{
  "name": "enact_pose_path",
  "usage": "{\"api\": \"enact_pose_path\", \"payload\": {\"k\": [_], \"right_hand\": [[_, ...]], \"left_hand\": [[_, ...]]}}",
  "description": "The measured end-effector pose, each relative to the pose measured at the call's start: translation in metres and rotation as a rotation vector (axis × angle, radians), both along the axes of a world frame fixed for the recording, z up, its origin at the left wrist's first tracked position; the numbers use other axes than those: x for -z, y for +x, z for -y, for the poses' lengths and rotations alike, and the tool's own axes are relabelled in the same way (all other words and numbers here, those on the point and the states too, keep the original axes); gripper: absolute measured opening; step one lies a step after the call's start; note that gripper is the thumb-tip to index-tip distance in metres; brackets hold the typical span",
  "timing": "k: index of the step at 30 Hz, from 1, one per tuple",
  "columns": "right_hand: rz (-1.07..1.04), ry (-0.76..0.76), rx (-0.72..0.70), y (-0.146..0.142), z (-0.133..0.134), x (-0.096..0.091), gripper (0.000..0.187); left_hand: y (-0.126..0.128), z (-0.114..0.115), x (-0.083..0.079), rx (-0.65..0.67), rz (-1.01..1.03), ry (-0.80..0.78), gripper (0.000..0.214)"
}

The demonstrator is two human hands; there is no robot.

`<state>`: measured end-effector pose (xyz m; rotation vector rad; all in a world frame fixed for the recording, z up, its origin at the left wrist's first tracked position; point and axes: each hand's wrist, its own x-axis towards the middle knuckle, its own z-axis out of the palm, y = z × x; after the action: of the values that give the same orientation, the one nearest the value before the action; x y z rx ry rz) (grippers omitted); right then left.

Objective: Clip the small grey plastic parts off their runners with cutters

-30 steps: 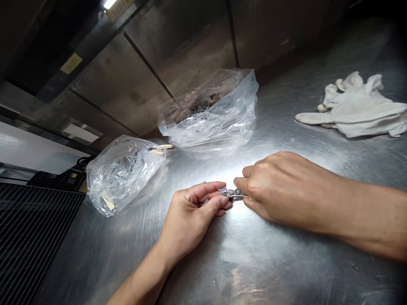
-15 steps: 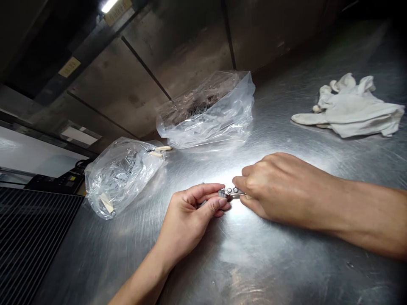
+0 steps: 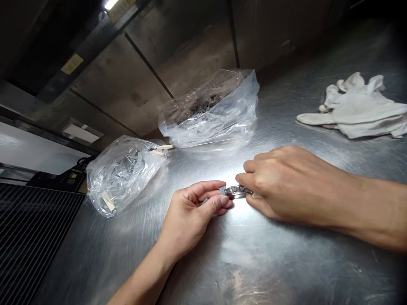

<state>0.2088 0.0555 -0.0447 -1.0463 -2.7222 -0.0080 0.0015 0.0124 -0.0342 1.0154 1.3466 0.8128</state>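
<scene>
My left hand (image 3: 190,216) and my right hand (image 3: 286,186) meet over the steel table, fingertips nearly touching. Between them is a small grey metal part with round holes (image 3: 238,190). Its right end is pinched in my right fingers. Its left end meets a small grey block (image 3: 222,191), held by my left thumb and fingers. A further grey piece (image 3: 203,201) shows partly inside my left hand, mostly hidden by the fingers.
Two clear plastic bags of small grey parts (image 3: 205,114) (image 3: 122,176) lie at the far side of the stainless steel table (image 3: 286,262). A crumpled white cloth glove (image 3: 356,110) lies to the right. A dark grated panel (image 3: 32,241) lies beyond the table's left edge.
My right hand has moved slightly right, away from my left hand, and more of the holed metal part now shows between them. My left hand has barely moved.
</scene>
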Motion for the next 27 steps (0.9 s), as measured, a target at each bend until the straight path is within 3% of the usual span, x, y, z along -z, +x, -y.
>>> {"api": "enact_pose_path", "payload": {"k": [9,15,27], "right_hand": [[0.080,0.004,0.041,-0.0020,0.0025,-0.0021,0.011],[0.028,-0.002,0.173,-0.0011,-0.0020,-0.0038,0.017],[-0.106,-0.011,0.068,0.0017,-0.0018,0.0032,0.008]], "left_hand": [[0.0009,0.0000,0.0015,0.007,-0.007,0.038,0.022],[0.0007,-0.0021,0.0004,0.000,0.031,0.015,0.024],[-0.0030,-0.0028,0.0011,0.031,0.053,0.017,0.027]]}}
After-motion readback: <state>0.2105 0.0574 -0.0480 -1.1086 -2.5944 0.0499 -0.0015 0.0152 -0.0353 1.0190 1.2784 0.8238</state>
